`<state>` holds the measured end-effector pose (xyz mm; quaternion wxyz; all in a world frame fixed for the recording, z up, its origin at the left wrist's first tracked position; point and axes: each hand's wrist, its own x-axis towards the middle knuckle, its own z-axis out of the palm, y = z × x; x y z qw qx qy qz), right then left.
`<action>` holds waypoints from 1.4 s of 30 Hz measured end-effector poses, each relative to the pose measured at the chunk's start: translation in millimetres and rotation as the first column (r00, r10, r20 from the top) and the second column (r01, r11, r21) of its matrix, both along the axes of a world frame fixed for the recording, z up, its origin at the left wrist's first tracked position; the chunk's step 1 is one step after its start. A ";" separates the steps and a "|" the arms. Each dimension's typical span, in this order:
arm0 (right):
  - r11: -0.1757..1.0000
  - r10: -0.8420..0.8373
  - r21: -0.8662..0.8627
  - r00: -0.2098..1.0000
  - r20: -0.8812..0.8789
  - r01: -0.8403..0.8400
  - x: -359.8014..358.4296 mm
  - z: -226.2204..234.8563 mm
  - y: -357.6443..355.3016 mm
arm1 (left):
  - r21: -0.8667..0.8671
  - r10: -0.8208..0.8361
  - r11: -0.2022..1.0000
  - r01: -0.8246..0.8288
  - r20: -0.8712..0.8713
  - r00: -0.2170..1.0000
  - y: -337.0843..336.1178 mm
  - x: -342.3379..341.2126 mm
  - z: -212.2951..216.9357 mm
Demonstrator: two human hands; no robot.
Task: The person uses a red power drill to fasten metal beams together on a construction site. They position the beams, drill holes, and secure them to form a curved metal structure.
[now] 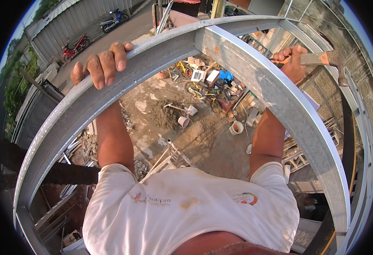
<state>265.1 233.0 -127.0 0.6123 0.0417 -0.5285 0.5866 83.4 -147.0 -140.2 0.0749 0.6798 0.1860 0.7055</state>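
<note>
Hammer (315, 58), head view: located to the right of the crossbeam (259, 76), in the right hand (293, 63). Its long axis runs roughly left to right, at an angle to the crossbeam. The hammer head (335, 59) forms the end farther from the crossbeam; its curved tip points toward the lower edge of the view.

Right hand: fingers closed around the handle. Left hand (101, 66): left of the crossbeam, fingers curled over the upper edge of the front beam (161, 53), gripping it.

Hidden portions: the right fingers cover part of the handle; the crossbeam covers a stretch of the right forearm (268, 136); the front beam conceals the left palm. Detail of the hammer's striking face cannot be made out. White bucket (236, 128), below and left of the crossbeam: contents unclear.
</note>
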 end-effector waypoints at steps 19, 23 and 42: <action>0.515 0.795 -0.723 0.573 0.201 -0.461 -150.7 -206.0 -175.2 | 0.095 -0.052 0.994 0.062 -0.098 0.994 15.5 -12.4 0.0; 0.558 0.816 -0.690 0.455 0.357 -0.460 -171.0 -222.3 -231.7 | -0.227 0.474 0.837 -0.498 -0.156 0.867 -18.7 -10.1 -27.8; 0.208 0.874 -0.521 -0.082 0.479 -0.828 -171.2 -235.5 -515.4 | -0.518 0.736 -0.352 -0.779 0.361 -0.573 -437.7 252.4 -189.5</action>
